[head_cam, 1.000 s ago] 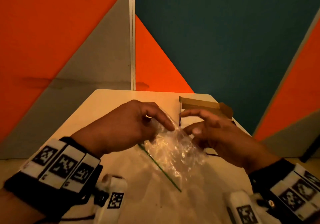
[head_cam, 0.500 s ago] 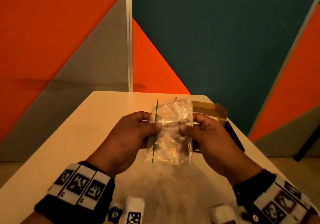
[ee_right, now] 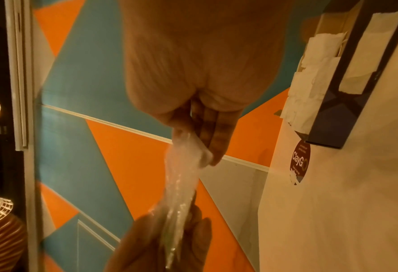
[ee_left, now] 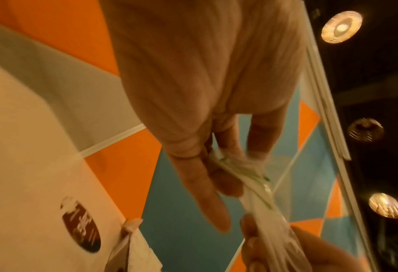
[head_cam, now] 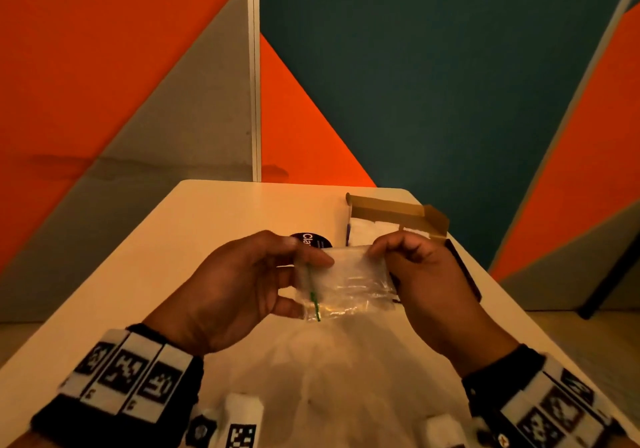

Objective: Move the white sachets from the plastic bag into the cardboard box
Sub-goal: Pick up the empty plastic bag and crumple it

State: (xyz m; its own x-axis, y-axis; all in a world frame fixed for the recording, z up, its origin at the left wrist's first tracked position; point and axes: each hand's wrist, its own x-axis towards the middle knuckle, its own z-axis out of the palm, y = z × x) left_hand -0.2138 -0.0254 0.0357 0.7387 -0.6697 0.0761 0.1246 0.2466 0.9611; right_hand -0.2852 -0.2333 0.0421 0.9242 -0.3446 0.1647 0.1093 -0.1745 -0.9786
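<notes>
A clear plastic bag (head_cam: 349, 283) with a green zip strip hangs above the table between both hands and looks empty. My left hand (head_cam: 304, 274) pinches its green-strip end, also seen in the left wrist view (ee_left: 230, 165). My right hand (head_cam: 375, 257) pinches the other end; in the right wrist view the bag (ee_right: 184, 169) stretches from its fingers. The open cardboard box (head_cam: 398, 210) stands on the table behind the right hand, with white sachets (head_cam: 367, 231) inside it, also visible in the right wrist view (ee_right: 309, 77).
A round dark sticker (head_cam: 313, 239) lies on the beige table (head_cam: 173, 267) left of the box. The table's right edge runs close to the box. Orange, grey and teal wall panels stand behind the table.
The bag was lifted off the table, held upright, then turned and flattened lengthwise between both hands. The hands moved a little lower and nearer, uncovering the sticker and the sachets in the box.
</notes>
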